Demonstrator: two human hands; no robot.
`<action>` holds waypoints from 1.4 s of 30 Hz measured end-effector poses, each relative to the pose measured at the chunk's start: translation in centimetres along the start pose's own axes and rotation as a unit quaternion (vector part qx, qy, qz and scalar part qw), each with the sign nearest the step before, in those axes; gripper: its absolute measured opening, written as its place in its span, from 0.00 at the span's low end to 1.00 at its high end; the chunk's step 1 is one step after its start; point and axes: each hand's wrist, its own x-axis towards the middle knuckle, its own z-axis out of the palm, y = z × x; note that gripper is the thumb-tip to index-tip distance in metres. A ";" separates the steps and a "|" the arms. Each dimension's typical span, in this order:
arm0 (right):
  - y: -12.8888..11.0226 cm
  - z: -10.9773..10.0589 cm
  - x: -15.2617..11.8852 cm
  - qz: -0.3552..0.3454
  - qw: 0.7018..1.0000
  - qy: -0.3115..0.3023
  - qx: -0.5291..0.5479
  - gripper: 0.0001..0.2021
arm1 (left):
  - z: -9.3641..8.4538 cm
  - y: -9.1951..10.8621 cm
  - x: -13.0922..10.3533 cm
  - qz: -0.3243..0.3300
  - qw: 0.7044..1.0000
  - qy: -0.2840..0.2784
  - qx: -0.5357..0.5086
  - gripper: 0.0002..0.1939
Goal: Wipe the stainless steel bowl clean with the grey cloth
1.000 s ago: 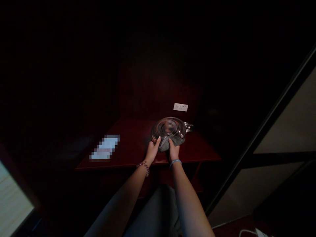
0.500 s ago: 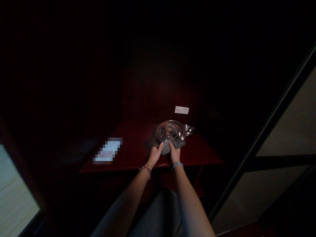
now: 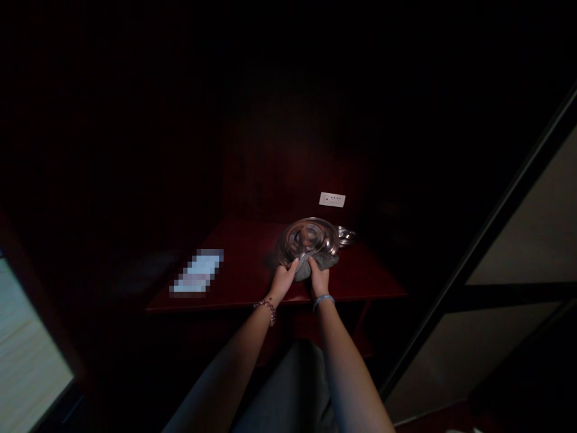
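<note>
A round, shiny stainless steel bowl (image 3: pixel 309 233) is tilted up above the dark red table, its inside facing me. My left hand (image 3: pixel 285 279) is closed on the bowl's near rim, thumb on the inner side and the other fingers hidden behind. My right hand (image 3: pixel 320 279) grips a grey cloth (image 3: pixel 325 260) folded over the same rim, right beside the left. Part of the cloth hangs between the two hands. Behind the bowl to the right sits other shiny metalware (image 3: pixel 347 236), partly covered by it.
The dark red table (image 3: pixel 243 288) has its front edge just before my knees. On its left lies a blurred-out pale rectangle (image 3: pixel 198 273). A white socket plate (image 3: pixel 332 199) is on the back wall. A dark-framed panel (image 3: pixel 509 337) stands at right.
Both hands keep hold of the bowl and cloth with hardly any motion. The whole scene has shifted slightly upward in view, and a small pale thing shows at the bottom right edge.
</note>
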 end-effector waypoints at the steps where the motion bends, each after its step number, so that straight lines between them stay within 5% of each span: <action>1: -0.1 0.0 0.0 0.002 1.000 -0.001 -0.001 0.23 | 0.0 0.0 0.0 -0.001 1.000 0.001 -0.001 0.16; 42: -0.2 -0.2 0.0 0.000 1.000 -0.001 -0.016 0.24 | 0.2 -1.4 0.4 0.013 1.000 -0.011 0.000 0.17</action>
